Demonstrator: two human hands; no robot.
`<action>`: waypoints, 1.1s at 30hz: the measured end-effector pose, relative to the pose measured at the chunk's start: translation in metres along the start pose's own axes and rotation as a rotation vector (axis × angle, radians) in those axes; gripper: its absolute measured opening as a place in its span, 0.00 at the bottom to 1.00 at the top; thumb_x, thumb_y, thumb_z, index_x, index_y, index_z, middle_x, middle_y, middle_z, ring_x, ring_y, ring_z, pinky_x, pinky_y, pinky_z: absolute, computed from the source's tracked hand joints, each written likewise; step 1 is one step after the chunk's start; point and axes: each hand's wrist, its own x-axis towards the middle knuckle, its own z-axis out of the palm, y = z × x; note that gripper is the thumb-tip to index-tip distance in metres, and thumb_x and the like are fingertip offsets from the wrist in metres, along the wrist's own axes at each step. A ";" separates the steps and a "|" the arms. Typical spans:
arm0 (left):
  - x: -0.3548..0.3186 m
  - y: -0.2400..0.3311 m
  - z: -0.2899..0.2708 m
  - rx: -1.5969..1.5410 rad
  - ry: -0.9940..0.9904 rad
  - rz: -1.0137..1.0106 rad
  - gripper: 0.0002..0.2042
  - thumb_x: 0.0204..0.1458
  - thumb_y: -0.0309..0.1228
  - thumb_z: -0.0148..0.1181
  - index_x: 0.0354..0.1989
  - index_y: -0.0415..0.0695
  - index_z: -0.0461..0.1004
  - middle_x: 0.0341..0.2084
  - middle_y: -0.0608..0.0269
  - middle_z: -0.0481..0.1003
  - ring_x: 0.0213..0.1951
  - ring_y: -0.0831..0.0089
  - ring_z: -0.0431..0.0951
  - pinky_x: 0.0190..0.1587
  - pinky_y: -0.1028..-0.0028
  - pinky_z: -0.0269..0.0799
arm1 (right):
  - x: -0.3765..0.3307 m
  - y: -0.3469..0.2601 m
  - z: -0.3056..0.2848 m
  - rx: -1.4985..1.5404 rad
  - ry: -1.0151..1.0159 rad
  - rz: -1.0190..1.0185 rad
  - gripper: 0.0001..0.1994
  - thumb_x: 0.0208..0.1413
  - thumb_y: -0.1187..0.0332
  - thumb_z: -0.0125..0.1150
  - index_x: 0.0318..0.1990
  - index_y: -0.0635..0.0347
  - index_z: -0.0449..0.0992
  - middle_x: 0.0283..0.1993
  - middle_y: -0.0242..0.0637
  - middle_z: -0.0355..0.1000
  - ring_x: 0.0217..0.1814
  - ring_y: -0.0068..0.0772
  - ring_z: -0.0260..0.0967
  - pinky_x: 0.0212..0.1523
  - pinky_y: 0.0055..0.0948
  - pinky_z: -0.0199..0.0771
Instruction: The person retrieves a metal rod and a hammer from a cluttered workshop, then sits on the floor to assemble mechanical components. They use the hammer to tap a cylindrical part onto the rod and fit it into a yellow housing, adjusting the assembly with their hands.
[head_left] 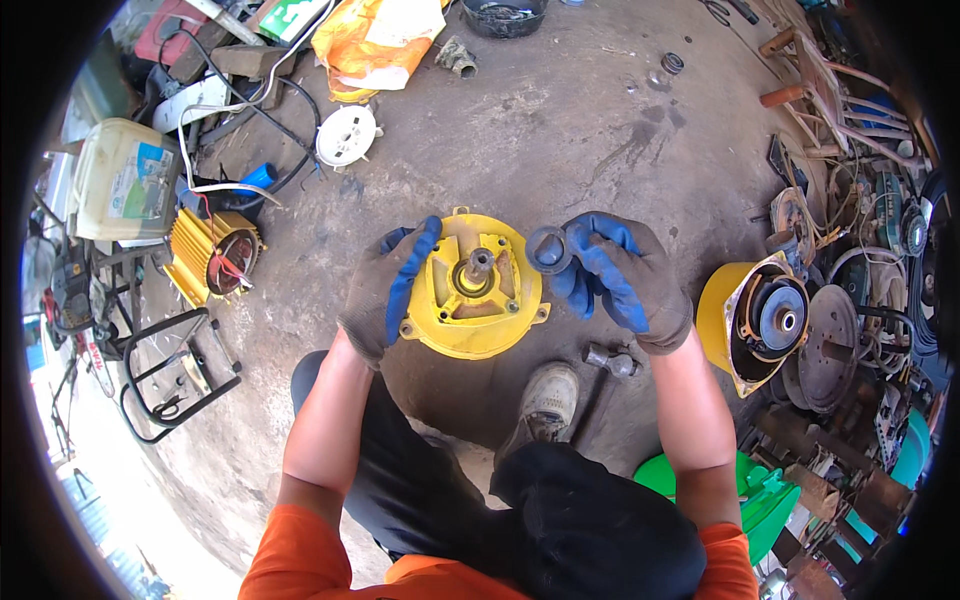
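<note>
A round yellow motor end cover (500, 335) with a square raised middle faces up in front of me, a metal shaft (480, 262) standing out of its centre. My left hand (388, 285), in a grey and blue work glove, grips the cover's left edge. Just right of the cover, my gloved right hand (630, 275) pinches a small dark round ring, perhaps a seal (549, 251). The ring is apart from the shaft, and its far side is partly hidden by the fingers. A hammer (612, 361) lies on the floor beside my shoe.
A yellow motor housing (728, 318) stands at right beside a metal disc (828, 350). At left are a finned yellow motor body (196, 262), a black frame (170, 420) and a plastic jerrycan (125, 180). Farther off lie a white fan (347, 135) and a black bowl (503, 18).
</note>
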 end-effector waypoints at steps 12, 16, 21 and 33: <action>-0.028 -0.010 -0.012 0.021 -0.140 0.070 0.16 0.61 0.32 0.59 0.54 0.36 0.73 0.41 0.57 0.77 0.41 0.73 0.78 0.44 0.75 0.76 | -0.011 -0.020 0.072 -0.484 0.092 0.219 0.13 0.64 0.65 0.52 0.41 0.68 0.76 0.24 0.42 0.74 0.22 0.27 0.72 0.24 0.28 0.72; -0.027 -0.029 -0.030 0.290 -0.256 0.401 0.20 0.59 0.28 0.56 0.60 0.39 0.69 0.49 0.49 0.74 0.48 0.62 0.77 0.52 0.69 0.74 | -0.012 -0.016 0.082 -0.916 0.079 0.098 0.13 0.60 0.65 0.57 0.42 0.69 0.74 0.24 0.51 0.71 0.25 0.35 0.74 0.28 0.34 0.73; -0.026 -0.043 -0.037 0.268 -0.284 0.609 0.19 0.60 0.31 0.57 0.58 0.38 0.70 0.47 0.53 0.75 0.45 0.67 0.77 0.48 0.72 0.74 | -0.023 -0.017 0.079 -0.706 0.010 -0.070 0.16 0.56 0.64 0.64 0.46 0.66 0.75 0.38 0.53 0.73 0.38 0.44 0.75 0.40 0.34 0.74; -0.039 -0.016 -0.024 -0.037 -0.147 0.069 0.17 0.63 0.36 0.58 0.53 0.34 0.73 0.43 0.62 0.76 0.43 0.80 0.75 0.45 0.77 0.74 | -0.021 0.031 0.070 -0.946 0.004 -0.435 0.18 0.47 0.66 0.72 0.48 0.54 0.81 0.55 0.46 0.66 0.57 0.46 0.65 0.58 0.40 0.67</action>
